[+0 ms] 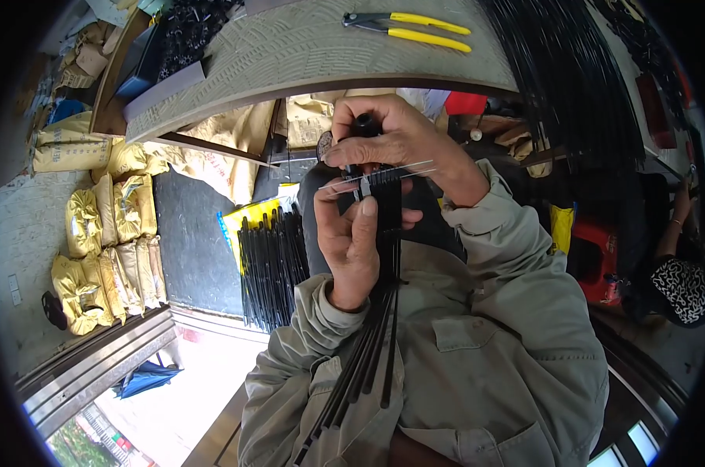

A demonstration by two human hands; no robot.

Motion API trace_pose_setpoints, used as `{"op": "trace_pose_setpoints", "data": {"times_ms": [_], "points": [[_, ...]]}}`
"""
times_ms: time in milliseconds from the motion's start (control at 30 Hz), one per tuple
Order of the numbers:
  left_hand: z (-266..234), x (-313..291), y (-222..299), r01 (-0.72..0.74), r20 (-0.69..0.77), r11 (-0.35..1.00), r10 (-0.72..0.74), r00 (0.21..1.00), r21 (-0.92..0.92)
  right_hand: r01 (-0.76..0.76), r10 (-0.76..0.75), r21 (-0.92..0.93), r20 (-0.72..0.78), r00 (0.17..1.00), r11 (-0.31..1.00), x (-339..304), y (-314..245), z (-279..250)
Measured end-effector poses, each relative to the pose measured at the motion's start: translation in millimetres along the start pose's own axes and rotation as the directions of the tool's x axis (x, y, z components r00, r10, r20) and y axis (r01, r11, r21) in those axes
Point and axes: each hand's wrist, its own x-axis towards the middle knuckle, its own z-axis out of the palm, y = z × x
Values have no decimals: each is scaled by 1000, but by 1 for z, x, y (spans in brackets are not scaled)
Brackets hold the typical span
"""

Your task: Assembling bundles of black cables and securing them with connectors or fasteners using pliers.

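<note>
Grey-green jacket (492,366) sits closest, and a bunch of black rods (385,300) hangs down in front of it, loose ends low, perhaps because they are too long to hold up. The left hand (348,243) is wrapped around the rods near their top, thumb pressing, maybe to keep them in line. The right hand (399,138) grips a dark round-ended piece (363,121) just above, likely to steady it. Thin wires (416,166) cross between the hands. Yellow-handled pliers (422,37) lie on the tabletop (290,54), probably for easy reach.

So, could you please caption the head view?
Left hand holding long slim black rods, with right hand at their far end.
</note>
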Motion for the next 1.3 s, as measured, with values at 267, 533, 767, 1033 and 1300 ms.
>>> {"op": "trace_pose_setpoints", "data": {"times_ms": [267,533,767,1033,1300], "points": [[-3,-1,-5,7,-16,999,-8,1000,-33,143,-142,-24,21,990,989,2,12,-2],[-7,-1,1,15,-78,999,-19,997,-46,103,-103,1,-88,991,995,-13,9,-1],[-14,0,-3,-106,-186,990,122,975,96,147,58,320,-552,832,936,-56,29,46],[-11,-1,-5,-164,-214,972,198,957,166,194,92,324,-691,717,926,-55,24,61],[-13,-2,-5,-193,-238,971,223,945,143,188,-11,179,-696,718,966,-52,22,60]]}}
